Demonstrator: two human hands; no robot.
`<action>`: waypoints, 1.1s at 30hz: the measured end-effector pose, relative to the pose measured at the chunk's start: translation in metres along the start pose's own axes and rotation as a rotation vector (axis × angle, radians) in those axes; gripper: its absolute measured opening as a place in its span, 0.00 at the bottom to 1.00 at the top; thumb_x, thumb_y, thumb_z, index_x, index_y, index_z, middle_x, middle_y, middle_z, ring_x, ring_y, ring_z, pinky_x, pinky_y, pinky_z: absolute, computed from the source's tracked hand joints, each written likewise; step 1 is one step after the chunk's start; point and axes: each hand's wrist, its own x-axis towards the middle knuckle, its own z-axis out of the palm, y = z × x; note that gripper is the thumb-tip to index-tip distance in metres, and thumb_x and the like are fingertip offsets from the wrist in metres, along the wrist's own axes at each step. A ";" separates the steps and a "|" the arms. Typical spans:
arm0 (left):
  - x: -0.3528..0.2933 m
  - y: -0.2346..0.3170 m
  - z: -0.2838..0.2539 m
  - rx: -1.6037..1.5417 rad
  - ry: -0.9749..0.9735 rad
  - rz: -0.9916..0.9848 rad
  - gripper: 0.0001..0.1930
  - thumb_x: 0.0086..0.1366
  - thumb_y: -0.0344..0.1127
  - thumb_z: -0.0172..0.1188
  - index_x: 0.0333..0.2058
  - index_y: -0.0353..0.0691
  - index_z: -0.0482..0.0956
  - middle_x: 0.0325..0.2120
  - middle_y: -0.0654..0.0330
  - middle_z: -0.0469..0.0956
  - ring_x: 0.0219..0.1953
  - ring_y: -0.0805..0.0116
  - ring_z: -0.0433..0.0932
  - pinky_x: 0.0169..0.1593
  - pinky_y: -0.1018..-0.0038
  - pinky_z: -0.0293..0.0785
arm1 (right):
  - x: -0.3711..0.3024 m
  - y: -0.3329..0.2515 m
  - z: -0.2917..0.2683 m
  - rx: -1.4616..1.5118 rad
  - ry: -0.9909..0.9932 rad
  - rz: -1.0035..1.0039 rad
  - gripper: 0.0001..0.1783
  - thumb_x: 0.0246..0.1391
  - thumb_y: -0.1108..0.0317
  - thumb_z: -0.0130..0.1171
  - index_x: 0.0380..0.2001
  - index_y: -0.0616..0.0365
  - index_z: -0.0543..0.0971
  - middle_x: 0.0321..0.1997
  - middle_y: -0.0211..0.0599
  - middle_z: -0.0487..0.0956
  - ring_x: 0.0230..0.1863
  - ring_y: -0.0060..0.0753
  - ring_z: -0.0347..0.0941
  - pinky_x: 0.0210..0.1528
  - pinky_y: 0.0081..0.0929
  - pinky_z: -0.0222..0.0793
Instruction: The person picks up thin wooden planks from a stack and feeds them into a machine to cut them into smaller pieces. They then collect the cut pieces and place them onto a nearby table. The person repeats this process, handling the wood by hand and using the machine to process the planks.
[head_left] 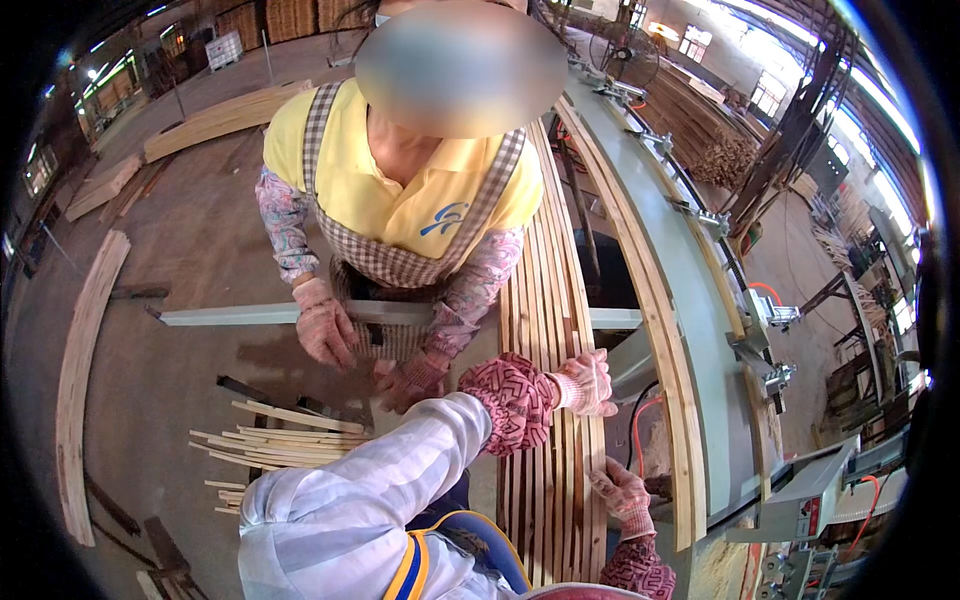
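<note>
Long narrow wooden strips (545,310) lie side by side in front of me, running away toward the back. My left hand (585,383), in a pale knit glove with a patterned pink cuff, reaches across them. Its fingers curl down at the right-hand edge, closed on the outermost strip. Lower down, my right hand (622,495), gloved alike, rests beside the same edge with its fingers apart and nothing visible in them. Opposite me stands a co-worker in a yellow shirt (400,190) and checked apron, with both gloved hands (325,325) low, left of the strips.
Right of the strips, paired wooden boards (660,370) lie along a grey-green machine bed (712,400) with metal clamps (775,380). Loose thin sticks (290,445) are piled at the left. A pale metal beam (230,314) crosses behind. Long planks (85,400) lie on the floor.
</note>
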 end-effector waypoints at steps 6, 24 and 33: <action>-0.014 0.004 -0.006 0.033 0.087 -0.043 0.31 0.67 0.63 0.38 0.34 0.46 0.84 0.37 0.61 0.78 0.48 0.57 0.69 0.64 0.60 0.50 | -0.001 0.020 -0.003 0.327 0.043 0.081 0.32 0.54 0.74 0.65 0.61 0.67 0.66 0.59 0.41 0.72 0.56 0.28 0.70 0.58 0.22 0.67; -0.005 -0.005 0.016 0.052 0.238 0.008 0.35 0.66 0.65 0.36 0.34 0.41 0.86 0.34 0.57 0.82 0.46 0.55 0.74 0.60 0.56 0.58 | -0.029 -0.007 0.012 0.126 0.070 0.031 0.28 0.58 0.70 0.61 0.61 0.64 0.68 0.56 0.35 0.75 0.55 0.28 0.71 0.58 0.24 0.65; -0.012 -0.002 -0.002 -0.006 0.125 -0.015 0.34 0.64 0.66 0.39 0.33 0.43 0.86 0.33 0.58 0.81 0.45 0.57 0.71 0.57 0.64 0.59 | -0.054 -0.054 0.026 -0.374 0.101 -0.001 0.32 0.57 0.52 0.60 0.61 0.57 0.70 0.53 0.40 0.79 0.53 0.34 0.74 0.55 0.29 0.68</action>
